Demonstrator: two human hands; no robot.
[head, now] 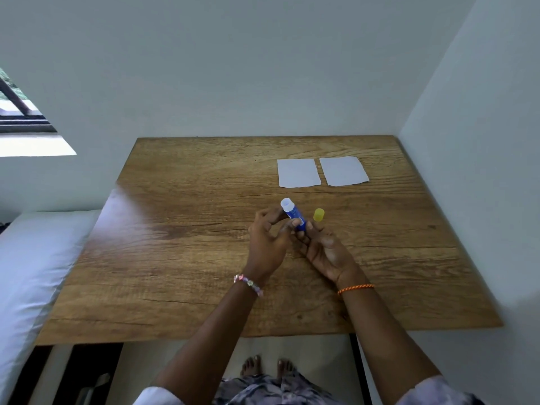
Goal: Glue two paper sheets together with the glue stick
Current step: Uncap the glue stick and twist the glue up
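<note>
Both hands grip the uncapped glue stick [294, 215] above the bench [190, 244]: left hand [267, 244] pinching near its top, right hand [321, 249] its base. Yellow cap [318, 214] stands just beyond the right hand; two sheets [298, 173] [343, 171] lie farther off, side by side

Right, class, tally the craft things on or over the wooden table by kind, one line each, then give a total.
Paper sheets: 2, the left sheet and the right sheet
Glue stick: 1, uncapped, held by the left hand and right hand
Yellow cap: 1
Total: 4
</note>
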